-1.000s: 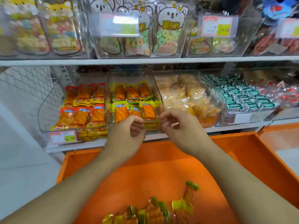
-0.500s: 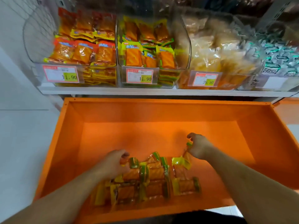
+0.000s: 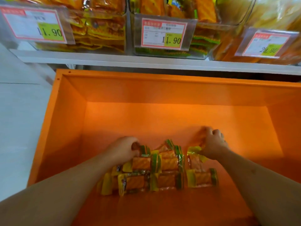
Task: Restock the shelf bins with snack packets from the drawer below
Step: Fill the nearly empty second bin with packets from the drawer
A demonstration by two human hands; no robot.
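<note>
Several orange snack packets with yellow and green ends (image 3: 162,173) lie in a heap on the floor of the orange drawer (image 3: 68,128). My left hand (image 3: 123,150) is down at the heap's left end, fingers curled round a packet there. My right hand (image 3: 213,144) grips an orange packet (image 3: 199,138) at the heap's right end, lifted slightly and blurred. Above the drawer, clear shelf bins hold more packets: a left bin (image 3: 97,33) and a middle bin (image 3: 205,38), each with a price label.
A third clear bin (image 3: 228,51) with pale snacks stands at the upper right. The white shelf edge (image 3: 114,60) runs just above the drawer's back wall. A white tiled floor (image 3: 19,119) lies to the left. The drawer's far half is bare orange floor.
Both hands came down from the middle shelf bin into the drawer and closed on packets. Since half a second ago the view has moved closer; the right hand has lifted its packet a little.
</note>
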